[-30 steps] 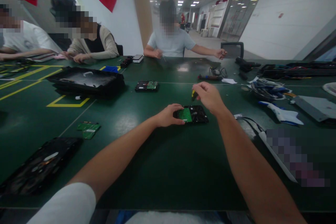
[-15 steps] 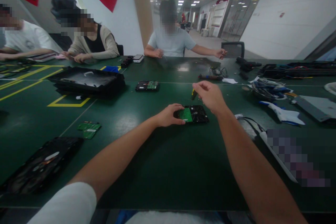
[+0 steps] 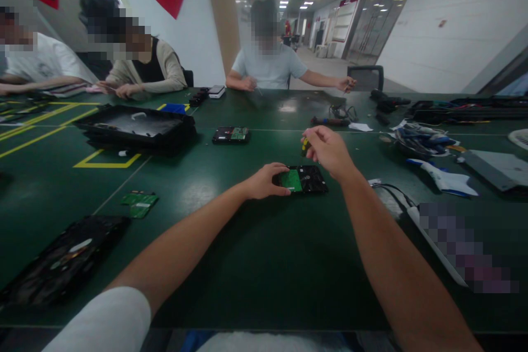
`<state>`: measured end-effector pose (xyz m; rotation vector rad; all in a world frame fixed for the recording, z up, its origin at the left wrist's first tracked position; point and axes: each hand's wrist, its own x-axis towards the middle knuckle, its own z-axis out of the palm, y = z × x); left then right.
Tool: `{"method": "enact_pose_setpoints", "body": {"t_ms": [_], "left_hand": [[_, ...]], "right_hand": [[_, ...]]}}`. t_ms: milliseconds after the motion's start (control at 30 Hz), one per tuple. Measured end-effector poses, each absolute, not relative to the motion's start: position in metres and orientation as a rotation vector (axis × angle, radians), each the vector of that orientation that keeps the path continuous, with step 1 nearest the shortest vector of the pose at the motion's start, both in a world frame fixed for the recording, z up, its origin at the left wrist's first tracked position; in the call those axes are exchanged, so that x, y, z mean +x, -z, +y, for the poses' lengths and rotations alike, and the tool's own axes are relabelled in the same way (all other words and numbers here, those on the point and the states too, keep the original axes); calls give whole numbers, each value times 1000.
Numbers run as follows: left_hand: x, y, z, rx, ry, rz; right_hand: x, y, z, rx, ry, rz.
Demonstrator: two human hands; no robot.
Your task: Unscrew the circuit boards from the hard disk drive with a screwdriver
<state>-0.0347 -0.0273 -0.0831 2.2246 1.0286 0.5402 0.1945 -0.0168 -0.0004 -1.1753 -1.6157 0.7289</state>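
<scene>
A black hard drive (image 3: 307,179) with a green circuit board on top lies on the green table (image 3: 256,264) in front of me. My left hand (image 3: 266,180) rests on its left end, fingers pressed against the board's edge. My right hand (image 3: 328,151) hovers just above the drive's far side, fingers pinched on a small screwdriver (image 3: 304,147) with a yellow and black handle, held roughly upright over the drive.
A second hard drive (image 3: 231,135) lies farther back, next to a stack of black trays (image 3: 136,129). Loose green boards (image 3: 139,203) and a dark tray (image 3: 61,261) sit at left. Cables and tools (image 3: 424,143) crowd the right. Three people work at the far side.
My right hand has shifted slightly, turning the screwdriver a little above the drive. My left hand and the drive have stayed in place.
</scene>
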Motion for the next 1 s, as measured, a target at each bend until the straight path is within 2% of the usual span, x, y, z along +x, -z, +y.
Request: {"method": "enact_pose_setpoints", "body": {"t_ms": [133,500,767,1000], "left_hand": [[-35,82,-27,2221,-529,1023],[-35,86,-25,2228,-542,1023],[-35,88,-25,2236,-557,1028],[-35,84,-27,2225,-546,1030]], "right_hand": [[195,-3,-18,-1289,-627,-1576],[193,-2,-20,-1134,-823,-1646],[196,-2,-16,-1286,-636,-1582],[194,-4,-20,-1178,-774,-1621]]}}
